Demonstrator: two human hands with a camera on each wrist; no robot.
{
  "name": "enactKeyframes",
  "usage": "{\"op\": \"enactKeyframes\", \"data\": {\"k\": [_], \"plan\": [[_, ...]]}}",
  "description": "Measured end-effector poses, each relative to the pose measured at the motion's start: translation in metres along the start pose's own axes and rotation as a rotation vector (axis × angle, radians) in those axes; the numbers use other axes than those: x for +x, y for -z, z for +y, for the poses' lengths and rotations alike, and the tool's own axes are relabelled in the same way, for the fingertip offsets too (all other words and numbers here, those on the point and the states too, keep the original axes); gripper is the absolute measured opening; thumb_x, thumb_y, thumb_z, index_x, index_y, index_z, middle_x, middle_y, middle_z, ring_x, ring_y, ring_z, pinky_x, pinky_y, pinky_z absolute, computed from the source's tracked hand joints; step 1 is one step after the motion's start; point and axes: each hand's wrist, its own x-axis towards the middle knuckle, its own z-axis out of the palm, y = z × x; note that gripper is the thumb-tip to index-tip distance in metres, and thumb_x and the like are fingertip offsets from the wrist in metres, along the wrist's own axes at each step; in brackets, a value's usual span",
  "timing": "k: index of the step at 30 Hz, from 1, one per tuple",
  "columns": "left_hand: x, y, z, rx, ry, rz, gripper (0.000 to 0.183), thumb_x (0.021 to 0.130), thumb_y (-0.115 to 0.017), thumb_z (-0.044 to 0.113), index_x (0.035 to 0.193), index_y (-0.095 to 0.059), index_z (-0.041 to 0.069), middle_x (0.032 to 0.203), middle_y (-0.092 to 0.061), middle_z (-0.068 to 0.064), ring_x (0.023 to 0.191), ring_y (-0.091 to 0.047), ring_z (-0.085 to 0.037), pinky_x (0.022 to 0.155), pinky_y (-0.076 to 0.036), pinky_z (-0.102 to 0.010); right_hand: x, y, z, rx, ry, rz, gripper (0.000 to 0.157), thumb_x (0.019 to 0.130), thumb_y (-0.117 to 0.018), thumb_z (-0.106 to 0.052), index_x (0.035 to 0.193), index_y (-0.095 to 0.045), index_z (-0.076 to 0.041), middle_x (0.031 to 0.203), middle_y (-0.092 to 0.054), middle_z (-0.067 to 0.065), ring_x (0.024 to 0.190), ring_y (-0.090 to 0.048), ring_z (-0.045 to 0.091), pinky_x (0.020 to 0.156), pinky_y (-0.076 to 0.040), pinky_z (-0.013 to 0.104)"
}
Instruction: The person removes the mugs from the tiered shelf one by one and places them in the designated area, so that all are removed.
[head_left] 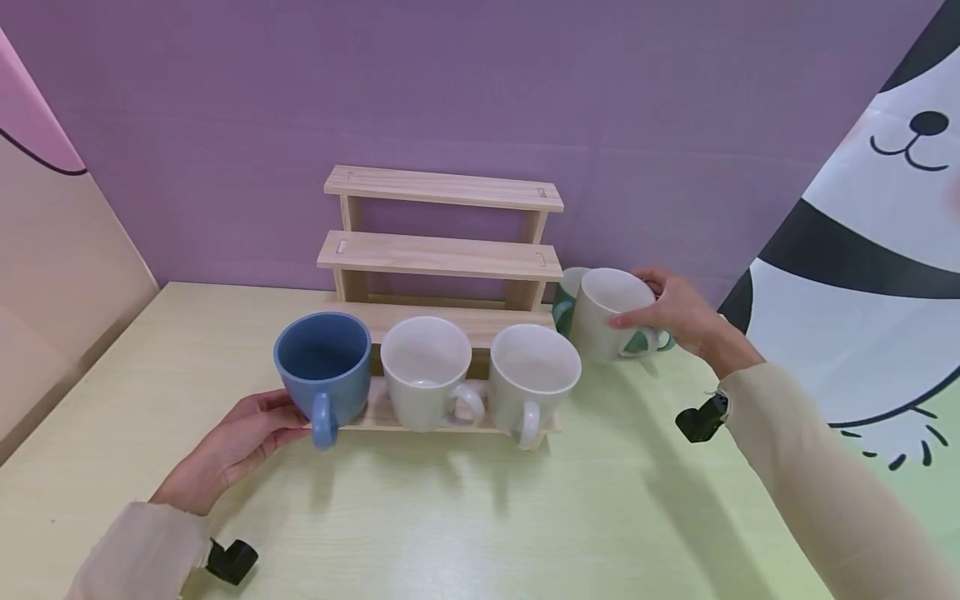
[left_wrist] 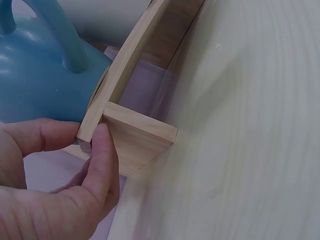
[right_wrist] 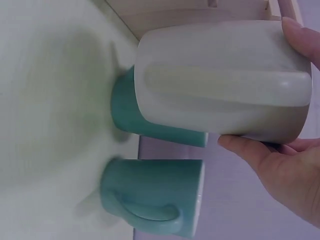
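Note:
On the right, my right hand (head_left: 675, 318) grips a white mug (head_left: 602, 321) by its sides, thumb on one side and fingers on the other. The right wrist view shows the same mug's handle and its base raised off the table. My left hand (head_left: 243, 440) pinches the left end of the lowest board of a wooden tiered rack (left_wrist: 90, 120) between thumb and fingers. A blue mug (head_left: 324, 367) stands on that board just above the left hand. Beside it are a white mug (head_left: 424, 375) and another white mug (head_left: 532, 367), handles toward me.
Behind the held mug stand two green mugs, one green mug (right_wrist: 150, 190) fully visible and another green mug (right_wrist: 127, 107) partly hidden. The upper boards (head_left: 442, 254) of the rack rise at the back, near a purple backdrop (head_left: 450, 83). Pale tabletop (head_left: 420, 517) lies in front.

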Motion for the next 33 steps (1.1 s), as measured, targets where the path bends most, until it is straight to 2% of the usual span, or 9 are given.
{"op": "enactKeyframes", "data": {"k": [5, 14, 21, 27, 33], "plan": [[0.000, 0.000, 0.000, 0.006, 0.001, 0.000, 0.036, 0.092, -0.050, -0.003, 0.128, -0.043, -0.010, 0.102, -0.060, 0.003, 0.088, -0.066, -0.009, 0.085, -0.056, -0.021, 0.001, -0.005, 0.010, 0.028, 0.002, -0.001, 0.077, 0.077, -0.077, -0.009, 0.140, -0.034, 0.002, 0.139, -0.041, 0.023, 0.119, -0.044, 0.036, 0.102, -0.043, 0.047], [0.001, 0.000, -0.001, 0.014, 0.003, -0.003, 0.038, 0.093, -0.051, -0.003, 0.128, -0.042, -0.012, 0.102, -0.060, 0.004, 0.089, -0.066, -0.008, 0.085, -0.056, -0.022, 0.002, -0.018, 0.029, 0.100, -0.004, -0.023, 0.080, 0.078, -0.075, -0.004, 0.142, -0.028, 0.006, 0.141, -0.037, 0.026, 0.123, -0.041, 0.038, 0.107, -0.037, 0.050], [0.001, 0.001, -0.002, 0.037, -0.001, -0.002, 0.035, 0.092, -0.050, -0.004, 0.126, -0.044, -0.010, 0.102, -0.060, 0.004, 0.090, -0.066, -0.008, 0.086, -0.055, -0.022, 0.001, -0.023, 0.035, 0.096, 0.008, -0.037, 0.082, 0.077, -0.076, -0.006, 0.142, -0.027, 0.005, 0.142, -0.037, 0.027, 0.125, -0.040, 0.041, 0.110, -0.034, 0.056], [0.001, 0.000, -0.002, 0.061, 0.006, 0.009, 0.044, 0.092, -0.049, -0.004, 0.133, -0.035, -0.015, 0.103, -0.060, 0.005, 0.091, -0.066, -0.008, 0.087, -0.055, -0.022, -0.001, -0.026, 0.041, 0.088, 0.002, -0.034, 0.082, 0.076, -0.077, -0.006, 0.142, -0.029, 0.003, 0.141, -0.039, 0.027, 0.124, -0.041, 0.040, 0.107, -0.036, 0.054], [0.001, -0.001, -0.002, 0.043, 0.013, 0.005, 0.048, 0.092, -0.048, -0.006, 0.135, -0.029, -0.017, 0.103, -0.059, 0.004, 0.091, -0.066, -0.007, 0.088, -0.055, -0.022, -0.001, -0.030, 0.045, 0.093, 0.019, -0.033, 0.081, 0.075, -0.077, -0.005, 0.141, -0.031, 0.003, 0.140, -0.040, 0.027, 0.122, -0.043, 0.039, 0.103, -0.040, 0.047]]}}
